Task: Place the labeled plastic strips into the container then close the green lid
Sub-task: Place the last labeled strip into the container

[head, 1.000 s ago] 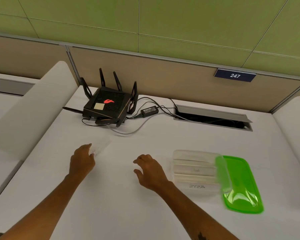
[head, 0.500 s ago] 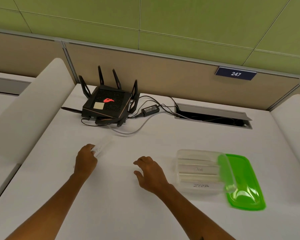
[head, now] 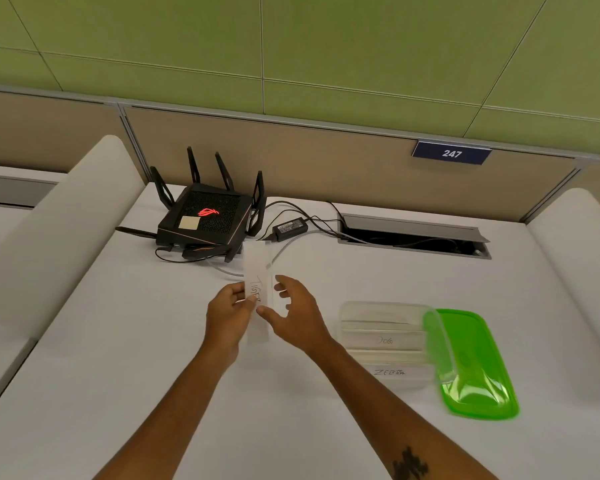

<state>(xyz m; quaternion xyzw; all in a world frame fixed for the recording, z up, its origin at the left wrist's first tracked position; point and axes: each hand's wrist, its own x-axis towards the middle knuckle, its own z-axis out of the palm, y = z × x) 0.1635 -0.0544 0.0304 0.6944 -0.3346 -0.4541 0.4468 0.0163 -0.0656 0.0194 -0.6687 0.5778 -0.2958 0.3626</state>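
Between our hands, mid-surface: strip (head: pixel 257 271) held upright-ish, long axis pointing away from us toward router (head: pixel 205 220). Left hand (head: pixel 227 311) pinches strip's lower part near written label; right hand (head: pixel 293 311) spread apart, fingers just beside strip, contact unclear. Container (head: pixel 383 341) lies to our right, near right hand, other labeled strips inside lying crosswise. Green lid (head: pixel 471 362) open at its right side. We judge strip needs quarter turn and move right; right hand nearer.

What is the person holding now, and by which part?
The left hand pinches a labeled plastic strip near its lower-middle part; the right hand is open beside it.
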